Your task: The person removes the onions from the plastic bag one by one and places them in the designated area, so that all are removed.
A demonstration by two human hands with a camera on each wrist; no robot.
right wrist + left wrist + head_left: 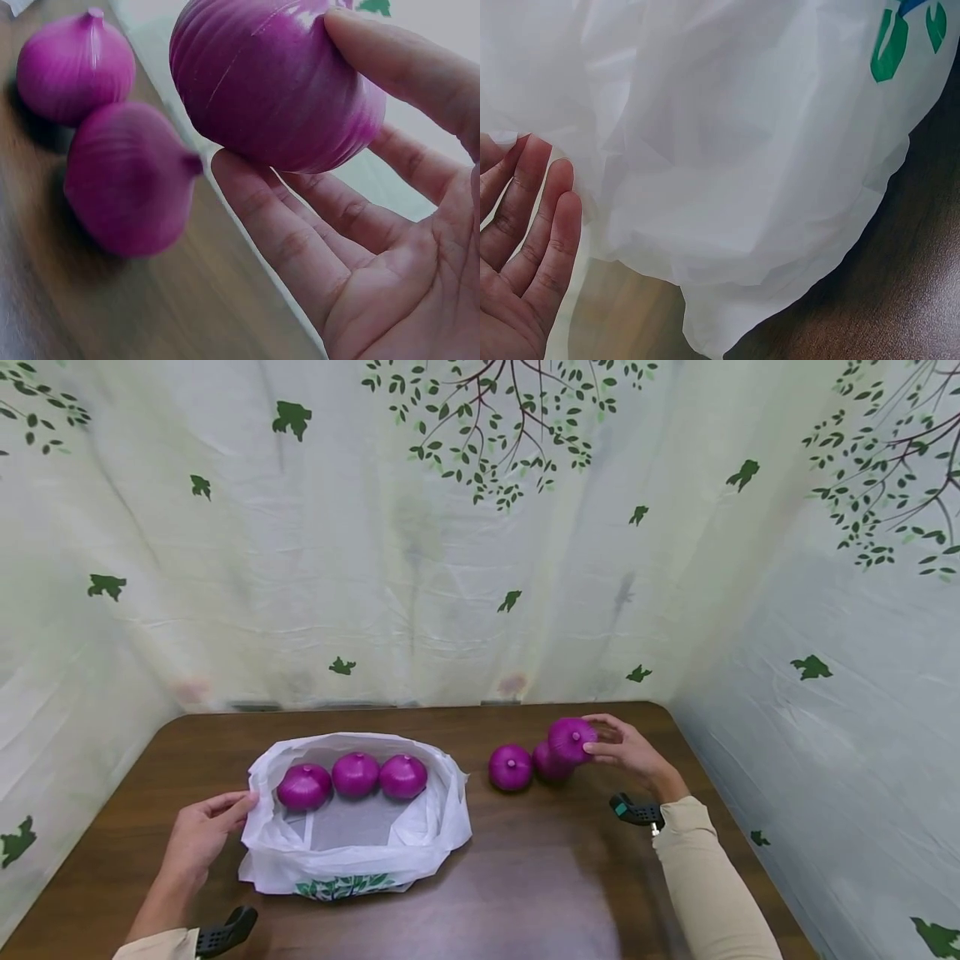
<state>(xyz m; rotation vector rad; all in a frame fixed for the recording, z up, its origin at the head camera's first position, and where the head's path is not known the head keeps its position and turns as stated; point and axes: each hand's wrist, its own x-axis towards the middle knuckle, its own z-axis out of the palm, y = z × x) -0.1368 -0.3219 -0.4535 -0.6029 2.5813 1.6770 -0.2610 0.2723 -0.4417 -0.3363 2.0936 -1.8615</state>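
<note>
My right hand [628,752] holds a purple onion [274,90] between thumb and fingers, raised above the table. Two more onions lie on the wood beside it, one [511,767] to the left and another [131,180] partly behind the held one in the head view. At the left, my left hand [206,833] pinches the rim of a white plastic bag [442,839] between thumb and fingertips. The bag's mouth is spread wide, and three purple onions [357,775] sit in a row along its far side. Green leaf print shows on the bag's front.
A brown wooden table [540,877] bears everything. Behind and at both sides hang pale curtains [420,568] printed with leaves and branches, close to the table's back edge. A dark band [637,811] is strapped on each wrist.
</note>
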